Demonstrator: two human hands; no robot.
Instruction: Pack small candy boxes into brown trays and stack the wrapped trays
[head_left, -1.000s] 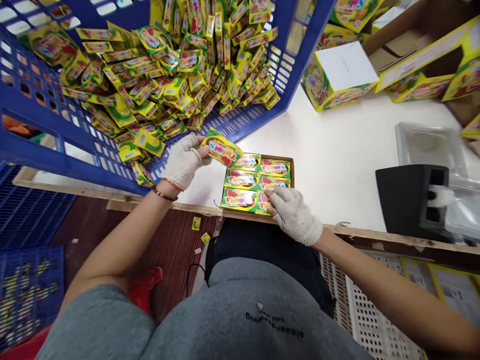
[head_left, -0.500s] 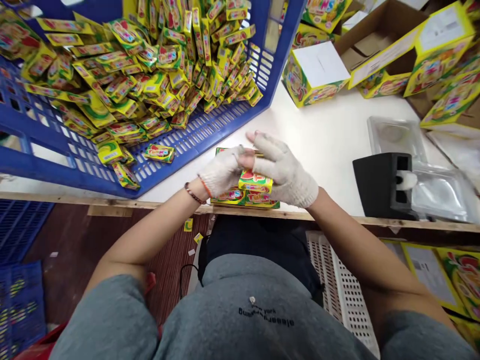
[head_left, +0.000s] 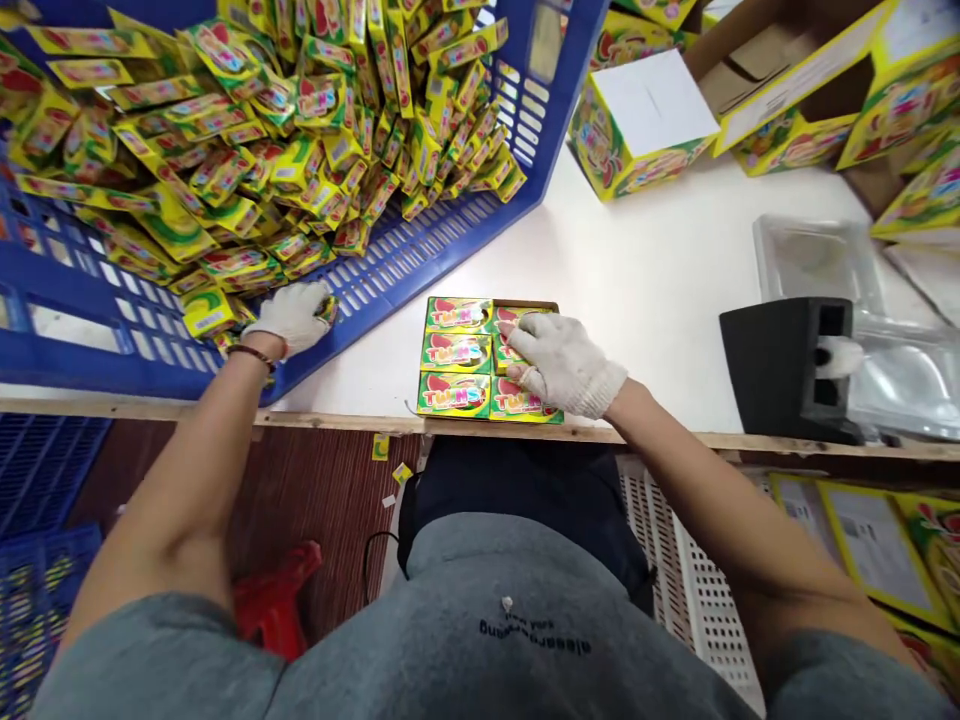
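Note:
My left hand (head_left: 292,316), in a white fingerless glove, reaches into the front corner of the blue crate (head_left: 450,255). Its fingers are closed on a small green and yellow candy box (head_left: 328,309). In front of me lies an open carton (head_left: 525,303) holding several small "TWINS" boxes (head_left: 454,354) with watermelon pictures, in two columns. Over the right column is my right hand (head_left: 566,362), also gloved, with its fingers closed round a candy box (head_left: 507,345) there. That hand partly covers this box and the ones beside it.
Many loose candy boxes (head_left: 247,170) are heaped in the crate. A black tape dispenser (head_left: 780,370) stands to the right beside clear plastic trays (head_left: 911,370). Printed cartons (head_left: 645,120) fill the back right. A red stool (head_left: 277,605) is below on the left.
My left hand has moved away from the carton, left into the crate, and taken hold of a candy box. My right hand has lowered onto the carton's right column.

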